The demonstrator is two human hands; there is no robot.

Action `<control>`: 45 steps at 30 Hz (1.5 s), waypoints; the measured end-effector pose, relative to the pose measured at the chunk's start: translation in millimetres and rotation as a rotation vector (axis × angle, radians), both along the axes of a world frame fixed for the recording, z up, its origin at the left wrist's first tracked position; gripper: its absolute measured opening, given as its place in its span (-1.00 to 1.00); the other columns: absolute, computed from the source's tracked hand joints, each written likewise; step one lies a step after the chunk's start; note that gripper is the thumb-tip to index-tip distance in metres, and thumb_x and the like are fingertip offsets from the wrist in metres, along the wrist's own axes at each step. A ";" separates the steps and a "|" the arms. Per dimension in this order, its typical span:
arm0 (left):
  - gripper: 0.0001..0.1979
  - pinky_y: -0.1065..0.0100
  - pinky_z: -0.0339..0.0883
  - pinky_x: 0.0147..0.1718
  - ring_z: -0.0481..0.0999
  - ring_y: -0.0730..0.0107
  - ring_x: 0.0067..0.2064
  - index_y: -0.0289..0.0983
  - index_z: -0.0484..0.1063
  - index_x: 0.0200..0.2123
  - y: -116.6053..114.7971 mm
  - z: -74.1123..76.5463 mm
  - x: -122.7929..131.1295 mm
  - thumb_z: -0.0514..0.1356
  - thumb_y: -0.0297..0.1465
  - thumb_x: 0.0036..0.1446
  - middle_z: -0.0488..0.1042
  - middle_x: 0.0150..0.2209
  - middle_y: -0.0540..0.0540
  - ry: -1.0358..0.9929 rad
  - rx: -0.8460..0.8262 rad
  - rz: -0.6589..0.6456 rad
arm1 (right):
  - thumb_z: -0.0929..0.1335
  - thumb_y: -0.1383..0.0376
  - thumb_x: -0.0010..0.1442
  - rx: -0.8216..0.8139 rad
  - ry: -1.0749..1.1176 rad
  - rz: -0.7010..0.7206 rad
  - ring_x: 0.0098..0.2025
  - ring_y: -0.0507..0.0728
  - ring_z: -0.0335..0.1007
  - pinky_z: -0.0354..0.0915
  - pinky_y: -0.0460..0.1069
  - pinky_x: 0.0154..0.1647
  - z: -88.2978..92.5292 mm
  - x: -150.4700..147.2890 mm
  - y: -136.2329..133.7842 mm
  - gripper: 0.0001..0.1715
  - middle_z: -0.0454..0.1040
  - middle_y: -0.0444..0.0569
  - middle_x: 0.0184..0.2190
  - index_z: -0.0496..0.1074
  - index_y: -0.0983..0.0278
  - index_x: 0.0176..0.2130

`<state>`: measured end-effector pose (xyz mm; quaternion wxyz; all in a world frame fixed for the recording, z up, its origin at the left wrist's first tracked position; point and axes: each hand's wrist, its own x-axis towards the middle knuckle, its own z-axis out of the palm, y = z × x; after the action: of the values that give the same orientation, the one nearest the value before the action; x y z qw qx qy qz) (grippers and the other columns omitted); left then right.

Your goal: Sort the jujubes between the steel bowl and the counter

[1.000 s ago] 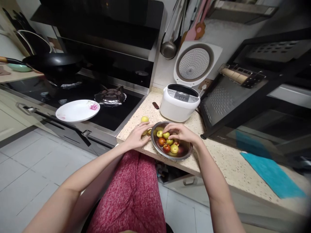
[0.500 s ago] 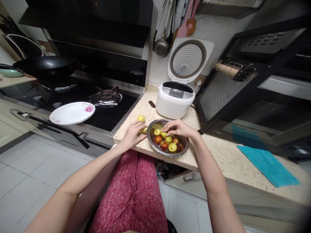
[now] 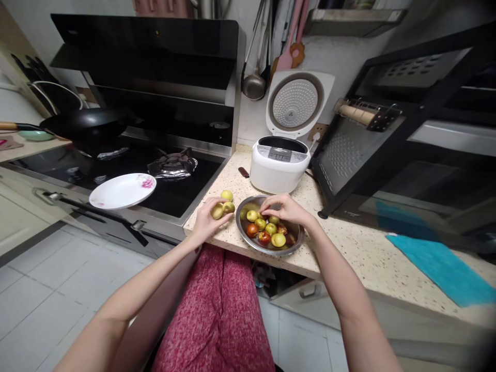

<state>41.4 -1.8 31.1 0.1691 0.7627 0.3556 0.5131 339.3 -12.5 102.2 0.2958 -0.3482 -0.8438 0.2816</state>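
Note:
Two green-yellow jujubes (image 3: 228,207) rest in my left hand (image 3: 204,219), whose thumb and fingers curl round them just left of a steel bowl (image 3: 245,237). Water and several jujubes (image 3: 278,239), some yellow-green and some red-brown, fill the bowl's bottom. My right hand (image 3: 285,208) reaches over the bowl's right rim, with its thumb and fingertips closed on a jujube at the far side; the fingers mostly hide that fruit. One pale green jujube (image 3: 227,195) lies alone on the counter, beyond my left hand.
Behind the bowl stands a white rice cooker (image 3: 279,165) with its lid up. A flowered white plate (image 3: 122,192) sits over the stove's front edge, left of the counter (image 3: 349,253). A wok (image 3: 83,124) is farther left. A teal cloth (image 3: 442,268) lies right.
My left hand has lifted slightly and turned, so its two jujubes now show more fully. The right hand stays over the bowl's far side. The view has tilted up a little.

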 end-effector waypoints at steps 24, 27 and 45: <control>-0.51 0.07 0.55 0.07 0.64 0.15 0.03 -0.22 0.48 0.08 -27.5 10.6 38.3 0.44 -0.14 0.18 0.61 0.01 -0.19 -0.115 -0.048 -0.196 | 0.47 0.26 0.32 0.260 0.031 0.171 0.09 0.23 0.50 0.44 0.19 0.15 -1.0 -31.1 -18.3 -0.58 0.55 0.07 0.04 0.52 0.14 0.16; -0.47 0.09 0.54 0.11 0.66 0.19 0.01 -0.20 0.39 0.16 -29.3 9.0 40.0 0.40 -0.13 0.23 0.61 0.02 -0.19 -0.135 -0.105 -0.222 | 0.48 0.29 0.28 0.234 -0.004 0.172 0.06 0.23 0.50 0.44 0.17 0.13 2.3 -30.8 -19.6 -0.59 0.55 0.06 0.01 0.51 0.17 0.12; -0.80 0.00 0.50 0.17 0.59 0.09 0.15 -0.22 0.59 -0.14 -23.5 -1.7 17.5 0.13 -0.43 0.39 0.68 -0.12 -0.13 0.236 0.303 -0.284 | 0.48 0.36 0.19 0.194 -0.239 -0.074 -0.08 0.26 0.52 0.43 0.12 -0.02 -0.6 22.9 10.4 -0.65 0.60 0.07 -0.07 0.55 0.24 0.00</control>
<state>58.8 -25.4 29.4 0.0802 0.8764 0.1811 0.4390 362.2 -2.1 101.6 0.2355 -0.3799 -0.8828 0.1444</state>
